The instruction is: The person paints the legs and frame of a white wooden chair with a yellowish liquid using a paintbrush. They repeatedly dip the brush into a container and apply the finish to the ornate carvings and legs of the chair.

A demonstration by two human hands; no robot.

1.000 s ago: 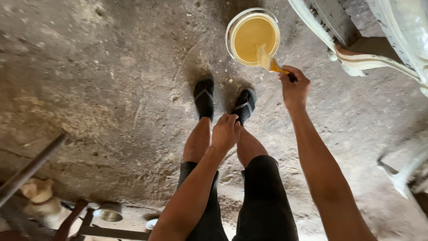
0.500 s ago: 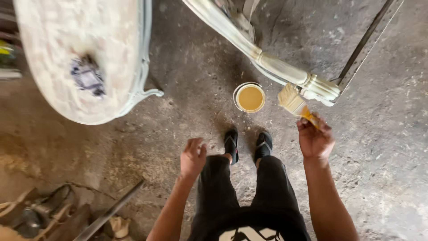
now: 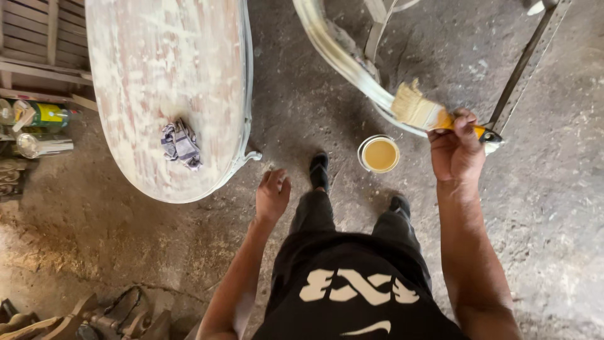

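While the concrete floor (image 3: 553, 208) fills most of the view, a paintbrush (image 3: 423, 113) is held in the right hand (image 3: 458, 154), whose fingers (image 3: 462, 126) are clamped round the yellow handle just behind the ferrule. The pale bristles are turned to the left and lie close against a curved, cream-coated furniture rail (image 3: 343, 60) at the far side; whether they touch it cannot be told. Just below the brush, on the floor beside the far foot, a small round can (image 3: 379, 154) of tan liquid is seen, open at the top.

The brush is judged to be light and stiff in the handle, soft and yielding at the bristles, and probably slippery where wet; it is best taken by the handle near the ferrule, as it is now. The can is judged easily tipped and is better taken by its wall than its rim.

The left hand (image 3: 272, 196) is held empty and loose at the near left, fingers slightly apart, touching nothing. To the far left, a crumpled rag (image 3: 181, 143) lies on a whitened oval tabletop (image 3: 157, 63).
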